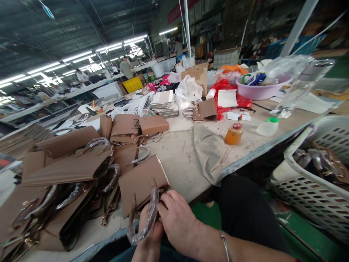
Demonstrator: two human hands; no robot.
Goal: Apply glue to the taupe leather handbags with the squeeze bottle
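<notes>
A brown handbag (143, 181) lies at the table's front edge, its opening side turned towards me. Its handle (151, 214), wrapped in clear plastic, loops down over my left hand (152, 231). That hand is closed on the bag's edge, and its fingertips are partly hidden by the handle and the bag. My right hand (178, 214) sits beside it with fingers curled and pressed at the bag's right corner. What its fingertips pinch there is hidden. To the left, more brown handbags (68, 165) are heaped, several with plastic-wrapped handles.
On the table (177, 156) are a grey cloth (208, 153), an orange glue bottle (233, 134), a white squeeze bottle (267, 127) and another small bag (205, 110). A lilac basin (263, 91) stands further back. At my right is a white plastic basket (308, 189) holding bags.
</notes>
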